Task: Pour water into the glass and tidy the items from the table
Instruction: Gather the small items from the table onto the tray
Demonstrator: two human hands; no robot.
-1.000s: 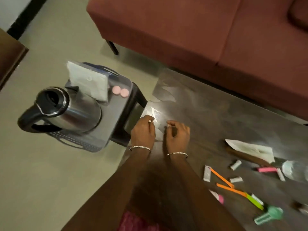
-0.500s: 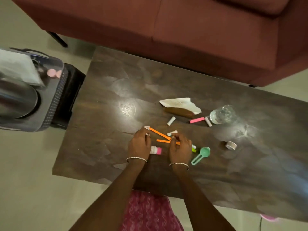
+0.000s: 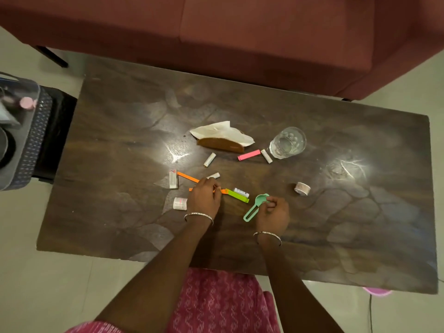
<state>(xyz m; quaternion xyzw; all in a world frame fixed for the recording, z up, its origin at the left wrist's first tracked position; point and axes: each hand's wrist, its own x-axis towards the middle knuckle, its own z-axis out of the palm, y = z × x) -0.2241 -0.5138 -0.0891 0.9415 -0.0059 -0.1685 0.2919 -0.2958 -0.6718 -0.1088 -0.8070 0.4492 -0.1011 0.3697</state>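
A clear, dimpled drinking glass [image 3: 287, 143] is seen upright toward the far right of the dark wooden table [image 3: 120, 212], just beside a pink strip [image 3: 249, 155]. The small mint-green plastic spoon [image 3: 255, 207] is pinched at its bowl by the curled right hand [image 3: 272, 216]. An orange strip [image 3: 224, 191] is gripped by the closed fingers of the left hand [image 3: 204, 199].

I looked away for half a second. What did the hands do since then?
The right hand moved right and took hold of the green spoon. The left hand stayed over the orange strips. The glass, napkin and tape roll stayed put.
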